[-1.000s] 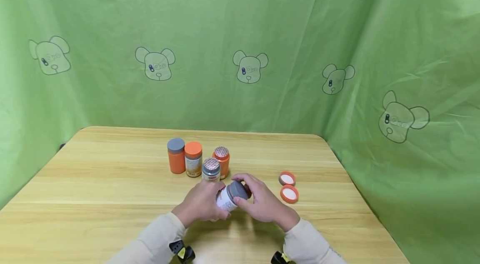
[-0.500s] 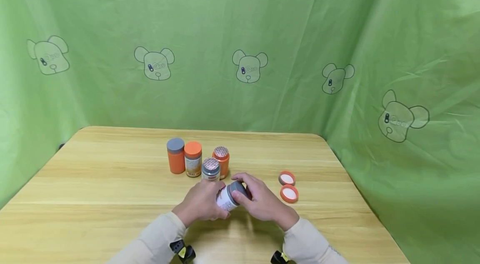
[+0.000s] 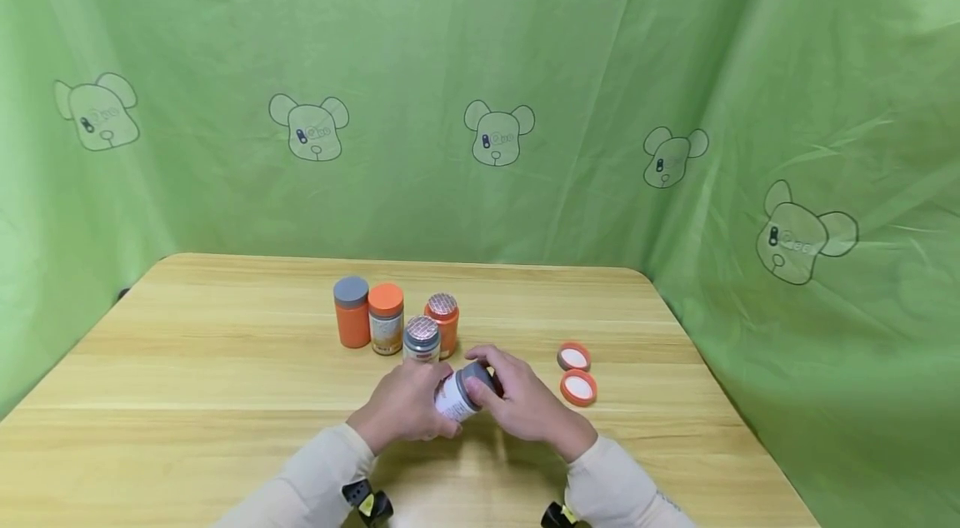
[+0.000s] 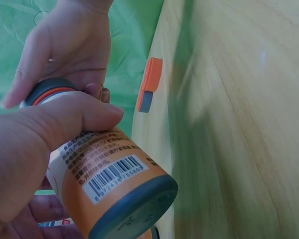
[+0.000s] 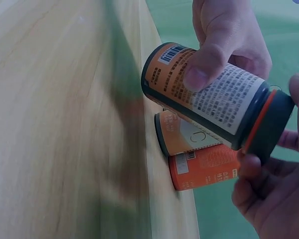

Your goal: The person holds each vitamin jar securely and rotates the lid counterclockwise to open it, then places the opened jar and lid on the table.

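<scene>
Centrally held jar (image 5: 224,107): between the two hands, over the bench (image 3: 225,395), tilted, lidded end toward two o'clock in the head view; its dark underside faces the left wrist camera.
Left hand (image 3: 408,405): at the held jar's nine o'clock, clamped round the body, thumb laid across the printed label, other fingers partly hidden behind the jar.
Right hand (image 3: 525,401): at three o'clock, thumb and fingers curled round the dark grey lid (image 5: 274,127), an orange band showing at its edge; whether the lid is loose, I cannot tell.
Between the hands: a gap in the head view, bridged by the jar.
Foil-topped jars: grey-necked jar (image 3: 422,340) at eleven o'clock, just beyond the left hand; orange jar (image 3: 448,335) near twelve, close behind it.
Lidded jars: orange-lidded jar (image 3: 387,333) toward half past ten; grey-lidded orange jar (image 3: 353,326) at ten, just beside it, both upright.
Loose lids: grey lid with orange rim (image 3: 575,358) between two and three o'clock, orange lid (image 3: 579,388) at three, white liners upward.
</scene>
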`<state>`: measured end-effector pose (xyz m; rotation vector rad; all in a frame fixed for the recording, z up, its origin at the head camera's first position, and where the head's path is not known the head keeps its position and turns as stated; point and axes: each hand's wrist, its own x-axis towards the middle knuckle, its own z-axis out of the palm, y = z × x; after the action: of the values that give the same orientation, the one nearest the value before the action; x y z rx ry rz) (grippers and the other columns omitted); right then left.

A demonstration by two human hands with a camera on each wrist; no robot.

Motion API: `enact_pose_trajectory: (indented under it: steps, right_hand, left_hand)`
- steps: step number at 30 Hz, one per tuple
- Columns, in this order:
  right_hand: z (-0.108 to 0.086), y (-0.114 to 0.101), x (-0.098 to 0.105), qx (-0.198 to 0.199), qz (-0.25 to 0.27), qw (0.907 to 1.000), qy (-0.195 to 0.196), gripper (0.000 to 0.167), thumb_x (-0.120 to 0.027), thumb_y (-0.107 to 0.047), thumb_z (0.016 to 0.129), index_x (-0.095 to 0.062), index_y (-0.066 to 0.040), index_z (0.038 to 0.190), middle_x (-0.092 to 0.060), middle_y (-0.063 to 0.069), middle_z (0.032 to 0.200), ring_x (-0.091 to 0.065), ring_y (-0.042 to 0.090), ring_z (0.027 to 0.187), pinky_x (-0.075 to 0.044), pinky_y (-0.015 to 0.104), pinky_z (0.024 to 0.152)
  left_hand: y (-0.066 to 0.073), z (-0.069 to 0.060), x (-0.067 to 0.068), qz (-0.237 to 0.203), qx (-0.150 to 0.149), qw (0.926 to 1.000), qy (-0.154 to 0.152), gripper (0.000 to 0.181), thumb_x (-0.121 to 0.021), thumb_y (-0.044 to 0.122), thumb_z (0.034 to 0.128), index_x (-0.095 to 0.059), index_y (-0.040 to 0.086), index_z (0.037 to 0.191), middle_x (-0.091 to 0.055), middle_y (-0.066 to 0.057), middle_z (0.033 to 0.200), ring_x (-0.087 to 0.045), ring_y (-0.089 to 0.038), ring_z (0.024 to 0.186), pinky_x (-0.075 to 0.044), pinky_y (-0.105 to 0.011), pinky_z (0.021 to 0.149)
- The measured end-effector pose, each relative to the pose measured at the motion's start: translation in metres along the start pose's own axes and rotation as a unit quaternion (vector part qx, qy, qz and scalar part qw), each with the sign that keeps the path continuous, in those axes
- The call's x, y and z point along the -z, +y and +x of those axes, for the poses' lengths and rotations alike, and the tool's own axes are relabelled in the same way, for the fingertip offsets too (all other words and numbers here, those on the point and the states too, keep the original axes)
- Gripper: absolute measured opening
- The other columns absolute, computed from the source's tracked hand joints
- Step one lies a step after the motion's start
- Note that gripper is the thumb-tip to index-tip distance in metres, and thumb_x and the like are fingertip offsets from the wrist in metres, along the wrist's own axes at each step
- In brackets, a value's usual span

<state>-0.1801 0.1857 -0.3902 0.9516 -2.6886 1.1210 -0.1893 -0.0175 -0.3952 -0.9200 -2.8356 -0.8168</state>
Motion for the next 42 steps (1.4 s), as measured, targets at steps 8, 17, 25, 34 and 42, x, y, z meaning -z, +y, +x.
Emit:
enact_pose_trajectory:
  steps: [8, 17, 25, 34, 42]
  right_hand:
    - [-0.0015, -0.0011, 0.0014, 0.021, -0.001, 0.9997, -0.011, 0.038, -0.059, -0.02, 0.095, -0.049, -0.009, 0.13, -0.055, 0.002, 0.114, -0.055, 0.015, 0.09, -0.052, 0.037, 0.074]
    - [0.0003, -0.0009, 0.0006, -0.012, -0.04, 0.999, 0.017, 0.043, -0.058, -0.034, 0.097, -0.05, -0.007, 0.129, -0.057, 0.003, 0.111, -0.055, 0.013, 0.079, -0.048, 0.029, 0.067]
    - [-0.0004, -0.0004, -0.0005, 0.007, -0.011, 0.9999, 0.008, 0.041, -0.063, -0.025, 0.093, -0.05, -0.01, 0.129, -0.055, 0.002, 0.116, -0.056, 0.015, 0.087, -0.051, 0.031, 0.072]
    - [0.0001, -0.0021, -0.0008, -0.03, -0.034, 0.9988, 0.015, 0.046, -0.057, -0.036, 0.097, -0.049, -0.008, 0.131, -0.056, 0.004, 0.111, -0.056, 0.011, 0.08, -0.05, 0.031, 0.069]
    - [-0.0017, -0.003, 0.0012, -0.008, -0.015, 0.9998, 0.007, 0.043, -0.06, -0.026, 0.095, -0.047, -0.009, 0.132, -0.055, 0.003, 0.117, -0.056, 0.014, 0.09, -0.05, 0.031, 0.075]
  left_hand:
    - [-0.0035, -0.0016, -0.001, -0.002, 0.016, 0.9999, -0.003, 0.05, -0.088, 0.034, 0.0575, -0.064, 0.01, 0.094, -0.056, 0.005, 0.077, -0.052, -0.009, 0.064, -0.045, -0.026, 0.058]
    - [-0.0042, -0.0003, -0.0013, 0.002, 0.011, 0.9999, -0.005, 0.05, -0.088, 0.034, 0.0577, -0.064, 0.01, 0.094, -0.056, 0.005, 0.077, -0.052, -0.009, 0.065, -0.045, -0.026, 0.058]
    - [-0.0022, 0.0012, -0.0008, 0.005, 0.012, 0.9999, -0.004, 0.048, -0.088, 0.034, 0.0584, -0.064, 0.01, 0.093, -0.056, 0.005, 0.076, -0.052, -0.009, 0.064, -0.045, -0.025, 0.057]
    - [0.0, 0.0011, -0.0024, 0.012, 0.004, 0.9999, -0.004, 0.049, -0.087, 0.034, 0.0586, -0.064, 0.009, 0.094, -0.057, 0.005, 0.076, -0.052, -0.009, 0.064, -0.045, -0.025, 0.057]
    - [0.0023, 0.0007, -0.0009, 0.015, 0.007, 0.9999, -0.003, 0.051, -0.087, 0.035, 0.0587, -0.064, 0.009, 0.096, -0.057, 0.005, 0.077, -0.052, -0.009, 0.064, -0.045, -0.025, 0.057]
